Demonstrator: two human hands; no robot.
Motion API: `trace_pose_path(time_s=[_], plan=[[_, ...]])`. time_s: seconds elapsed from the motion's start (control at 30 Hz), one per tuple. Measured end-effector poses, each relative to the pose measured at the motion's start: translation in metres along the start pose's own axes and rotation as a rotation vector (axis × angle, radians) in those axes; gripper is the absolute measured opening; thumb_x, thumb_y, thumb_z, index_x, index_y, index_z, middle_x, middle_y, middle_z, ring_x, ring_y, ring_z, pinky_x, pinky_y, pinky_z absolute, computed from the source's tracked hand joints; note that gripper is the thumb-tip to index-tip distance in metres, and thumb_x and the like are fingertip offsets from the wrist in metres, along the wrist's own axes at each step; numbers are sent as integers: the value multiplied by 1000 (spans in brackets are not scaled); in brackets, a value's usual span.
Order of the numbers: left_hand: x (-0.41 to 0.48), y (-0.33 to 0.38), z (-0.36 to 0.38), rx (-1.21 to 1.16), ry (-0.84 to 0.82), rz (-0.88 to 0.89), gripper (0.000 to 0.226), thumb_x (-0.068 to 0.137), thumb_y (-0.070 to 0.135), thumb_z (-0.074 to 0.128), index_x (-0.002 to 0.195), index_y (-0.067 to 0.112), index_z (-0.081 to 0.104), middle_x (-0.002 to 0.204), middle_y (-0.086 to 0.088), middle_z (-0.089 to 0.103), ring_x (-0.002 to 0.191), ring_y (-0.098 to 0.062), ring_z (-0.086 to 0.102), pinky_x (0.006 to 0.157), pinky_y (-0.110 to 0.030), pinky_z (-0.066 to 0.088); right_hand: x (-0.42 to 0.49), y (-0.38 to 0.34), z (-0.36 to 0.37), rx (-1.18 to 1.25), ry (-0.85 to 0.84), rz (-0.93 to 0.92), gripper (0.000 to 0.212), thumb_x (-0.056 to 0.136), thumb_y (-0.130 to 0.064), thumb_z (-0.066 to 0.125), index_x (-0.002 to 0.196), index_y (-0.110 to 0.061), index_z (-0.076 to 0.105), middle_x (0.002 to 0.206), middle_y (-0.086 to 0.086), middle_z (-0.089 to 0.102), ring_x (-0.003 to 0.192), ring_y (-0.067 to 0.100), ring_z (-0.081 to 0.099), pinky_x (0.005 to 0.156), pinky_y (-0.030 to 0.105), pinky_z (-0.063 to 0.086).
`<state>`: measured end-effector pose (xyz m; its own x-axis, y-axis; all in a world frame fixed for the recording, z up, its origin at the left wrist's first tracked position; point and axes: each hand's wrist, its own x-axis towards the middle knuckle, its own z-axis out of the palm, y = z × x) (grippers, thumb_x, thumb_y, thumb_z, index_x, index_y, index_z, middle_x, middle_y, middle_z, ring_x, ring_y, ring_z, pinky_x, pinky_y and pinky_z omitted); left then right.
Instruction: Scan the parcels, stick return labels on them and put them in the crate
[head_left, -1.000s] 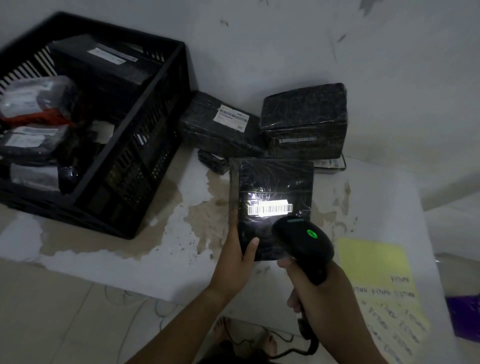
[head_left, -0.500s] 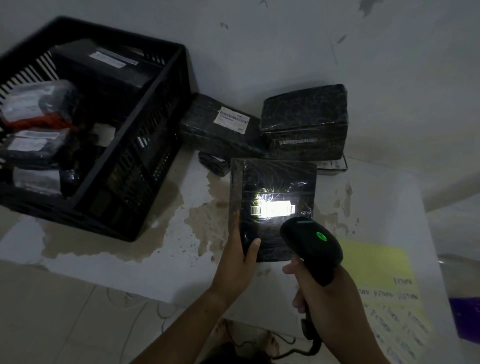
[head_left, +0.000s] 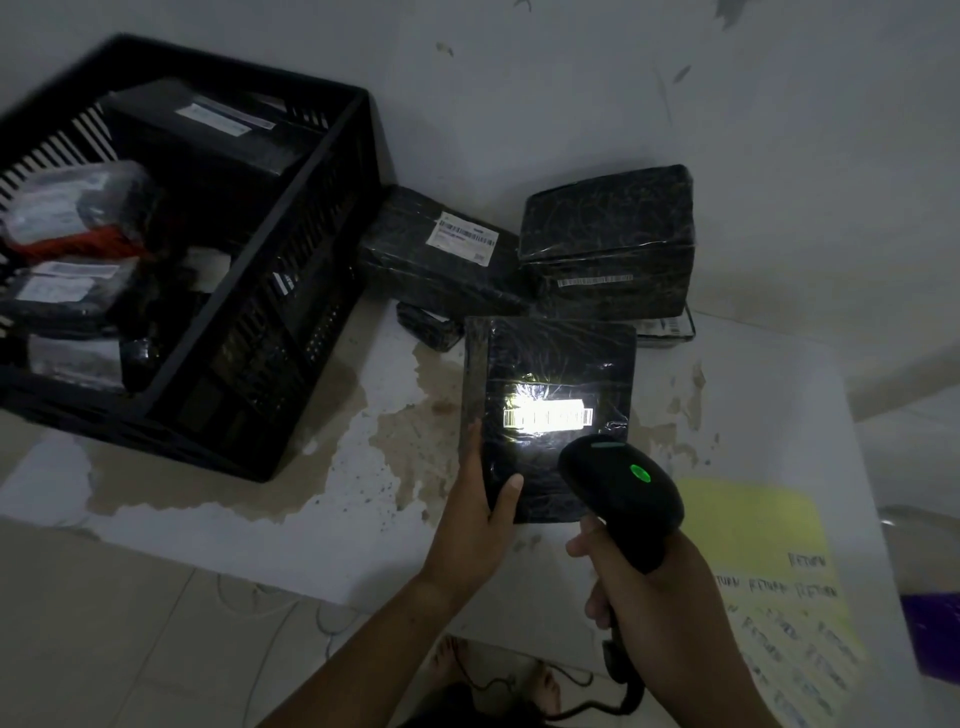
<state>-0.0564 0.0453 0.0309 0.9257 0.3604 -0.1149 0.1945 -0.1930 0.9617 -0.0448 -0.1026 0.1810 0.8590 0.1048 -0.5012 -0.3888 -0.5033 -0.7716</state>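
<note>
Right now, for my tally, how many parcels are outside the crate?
5: held parcel in the left hand, white-labelled parcel beside the crate, small parcel in front of it, big parcel at back, flat parcel beneath that. Others may hide.

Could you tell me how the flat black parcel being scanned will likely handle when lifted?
The flat black parcel is probably stiff: its edges look straight in the left hand. Its glossy wrap may be slippery. Flat, so unlikely to roll.
</note>
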Motion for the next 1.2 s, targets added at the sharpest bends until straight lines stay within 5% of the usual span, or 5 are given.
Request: trace_pose_path(time_s=[0.3, 0.63, 0.8, 1.03, 1.2], plan=[[-1, 4, -1, 2, -8, 20, 72, 105, 30, 51, 162, 29, 7, 166, 16, 20, 150, 4, 18, 122, -21, 21, 0, -1, -2, -1, 9, 5, 26, 93, -36, 63, 86, -11, 69, 54, 9, 66, 45, 12, 61, 55, 27, 42], [2, 2, -2, -16, -4, 9, 69, 106, 31, 50, 161, 34, 9, 164, 16, 27, 149, 1, 26, 123, -33, 29, -12, -3, -7, 6, -20, 43, 23, 91, -30, 65, 82, -9, 70, 53, 10, 65, 44, 13, 60, 46, 17, 42], [2, 3, -1, -25, 6, 20, 70, 105, 29, 50, 161, 33, 9, 162, 22, 25, 145, 10, 24, 116, -10, 24, -21, -3, -10, -14, -35, 41, 23, 89, -32, 67, 81, -11, 71, 51, 10, 65, 44, 12, 61, 43, 12, 41], [19, 17, -33, 38, -25, 107, 50, 103, 35, 54, 150, 29, 38, 139, 14, 58, 126, 2, 55, 104, -30, 51, 3, 2, -25, -42, 87, -66, 12, 90, -24, 70, 82, -17, 65, 59, 6, 69, 51, 13, 64, 53, 30, 52], [64, 49, -76, 367, -334, 263, 44, 103, 35, 55, 146, 32, 48, 137, 14, 60, 121, -3, 58, 101, -29, 50, 48, 14, -44, -33, 92, -148, 10, 93, -14, 64, 89, -8, 57, 76, 9, 64, 67, 11, 62, 66, 27, 51]])
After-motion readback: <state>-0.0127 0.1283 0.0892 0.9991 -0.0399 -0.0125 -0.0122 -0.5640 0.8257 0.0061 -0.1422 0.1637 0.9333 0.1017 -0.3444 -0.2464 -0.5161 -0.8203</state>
